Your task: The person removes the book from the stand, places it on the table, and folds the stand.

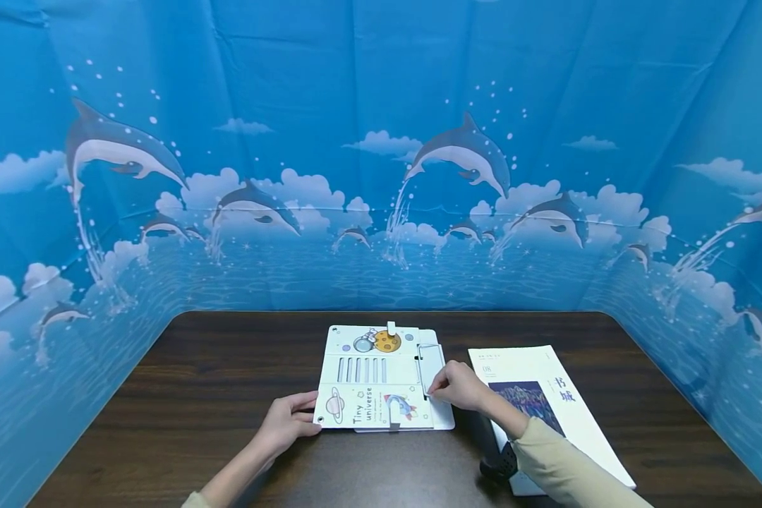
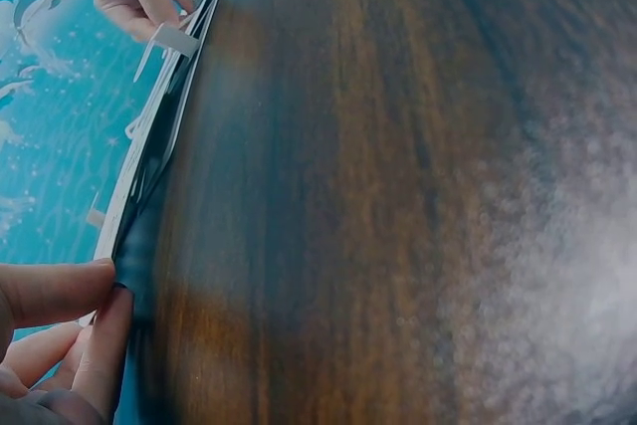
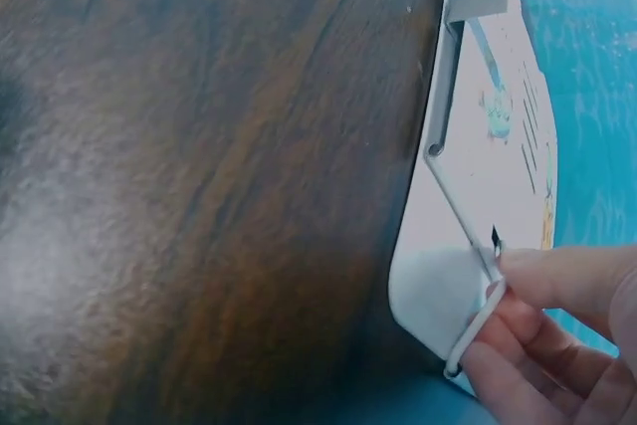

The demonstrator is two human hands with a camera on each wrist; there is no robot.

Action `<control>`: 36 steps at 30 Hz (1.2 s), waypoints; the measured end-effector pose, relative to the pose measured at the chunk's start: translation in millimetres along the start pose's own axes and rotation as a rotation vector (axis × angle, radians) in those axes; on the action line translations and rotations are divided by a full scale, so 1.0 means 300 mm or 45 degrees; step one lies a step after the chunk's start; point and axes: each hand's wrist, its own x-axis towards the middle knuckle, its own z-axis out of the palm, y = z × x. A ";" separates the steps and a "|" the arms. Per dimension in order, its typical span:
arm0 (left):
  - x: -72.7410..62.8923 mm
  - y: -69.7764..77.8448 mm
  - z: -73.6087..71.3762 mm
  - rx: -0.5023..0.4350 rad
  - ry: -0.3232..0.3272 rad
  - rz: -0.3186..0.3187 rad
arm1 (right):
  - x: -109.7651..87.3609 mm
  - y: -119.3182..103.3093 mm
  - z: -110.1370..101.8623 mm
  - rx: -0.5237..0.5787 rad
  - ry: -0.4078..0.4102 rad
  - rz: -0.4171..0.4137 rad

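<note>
A white reading stand (image 1: 371, 377) printed with planets, an astronaut and "Tiny universe" lies on the table. My left hand (image 1: 286, 422) pinches its left edge near the lower corner; the left wrist view shows the thumb and fingers (image 2: 105, 345) on either side of that edge. At the opposite side, my right hand (image 1: 462, 386) pinches a white bent-wire bracket (image 3: 460, 208) between thumb and fingers. The wire's ends meet the stand's white back panel (image 3: 438, 291), which sticks out past the printed front. A small clip (image 1: 391, 328) sits on the top edge, another (image 3: 478, 7) on the lower edge.
To the right, partly under my right forearm, lies a white book (image 1: 587, 430) with a dark picture on its cover. A black device (image 1: 500, 464) is on my right wrist. The dark wooden table (image 1: 228, 367) ends at a blue dolphin-print curtain (image 1: 330, 141).
</note>
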 end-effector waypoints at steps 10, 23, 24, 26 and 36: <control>0.001 -0.001 0.002 -0.010 -0.007 0.002 | -0.004 -0.008 -0.006 0.030 -0.019 0.034; -0.001 0.002 -0.001 0.026 0.010 -0.011 | -0.002 -0.050 0.020 0.010 0.087 -0.042; -0.001 0.003 -0.001 0.028 0.010 -0.012 | -0.003 -0.062 0.023 0.027 0.083 -0.064; -0.001 0.003 -0.002 0.025 0.008 -0.014 | -0.006 -0.086 0.033 0.061 0.053 -0.095; 0.001 0.000 -0.005 0.013 0.000 -0.012 | -0.023 -0.144 0.107 0.084 -0.064 -0.236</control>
